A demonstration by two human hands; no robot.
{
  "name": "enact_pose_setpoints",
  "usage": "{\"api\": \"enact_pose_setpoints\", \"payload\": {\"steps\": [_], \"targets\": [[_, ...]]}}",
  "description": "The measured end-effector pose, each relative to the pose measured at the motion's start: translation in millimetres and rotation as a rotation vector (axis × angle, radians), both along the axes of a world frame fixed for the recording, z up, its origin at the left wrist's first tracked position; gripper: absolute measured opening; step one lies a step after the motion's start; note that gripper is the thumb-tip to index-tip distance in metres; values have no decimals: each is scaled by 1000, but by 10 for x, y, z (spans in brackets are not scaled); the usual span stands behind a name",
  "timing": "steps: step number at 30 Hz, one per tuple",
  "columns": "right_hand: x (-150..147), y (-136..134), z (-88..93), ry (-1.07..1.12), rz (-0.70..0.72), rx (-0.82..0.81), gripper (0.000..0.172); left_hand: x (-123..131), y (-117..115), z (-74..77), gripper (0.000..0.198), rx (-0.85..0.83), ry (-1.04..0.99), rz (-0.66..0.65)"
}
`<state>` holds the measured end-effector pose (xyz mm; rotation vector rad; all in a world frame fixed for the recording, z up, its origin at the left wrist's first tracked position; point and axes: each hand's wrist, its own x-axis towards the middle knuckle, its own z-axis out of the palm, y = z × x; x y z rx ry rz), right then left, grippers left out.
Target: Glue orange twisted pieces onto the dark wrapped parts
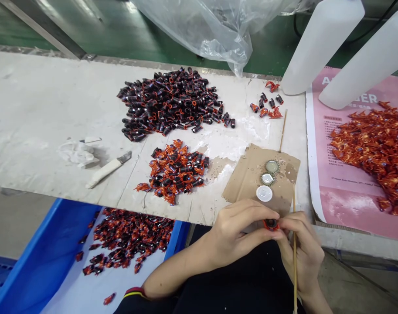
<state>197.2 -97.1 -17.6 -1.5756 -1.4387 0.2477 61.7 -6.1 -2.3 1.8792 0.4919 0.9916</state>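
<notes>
Close to my body, just off the bench's front edge, a small orange-and-black plastic part (271, 224) sits between the fingertips of both hands. My left hand (241, 226) pinches it from the left side. On the other side, the fingers of my right hand (301, 244) touch it, and a thin wooden stick (294, 266) runs through that hand. Just beyond the fingers lies a piece of cardboard (241, 183). It carries two metal bottle caps (268, 179) with liquid in them and a white round lid (264, 193).
Dark tubular parts (172, 102) form a large heap on the bench, with a mixed orange-and-black pile (177, 172) nearer. Orange parts (375, 144) cover a pink sheet at right, near two white bottles (323, 43). A knife (109, 170) lies left; a blue bin (38, 253) stands below.
</notes>
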Motion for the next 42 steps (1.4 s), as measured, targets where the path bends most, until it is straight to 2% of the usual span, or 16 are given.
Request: {"api": "enact_pose_setpoints", "payload": {"steps": [10, 13, 17, 20, 24, 33, 38, 42], "targets": [[-8, 21, -7, -3, 7, -17, 7, 11, 19, -30, 12, 58, -64, 2], [-20, 44, 16, -1, 19, -17, 7, 22, 33, -69, 13, -55, -116, -12], [-26, 86, 62, -1, 36, -3, 3, 42, 50, -89, 13, -298, -218, -45], [-19, 116, 94, -23, 78, -7, 15, 48, 52, -85, 16, -444, -235, -30], [-5, 142, 110, -57, 131, 24, 16, 45, 44, -96, 16, -606, -289, -48], [-45, 169, 95, -105, 114, 109, 20, 88, -14, -170, 18, -753, -385, -67], [-9, 183, 73, -83, 158, 73, 22, 57, -24, -167, 19, -754, -384, -26], [81, 192, 22, -106, 135, 23, 35, -6, 48, -127, 17, -580, -291, 110]]}}
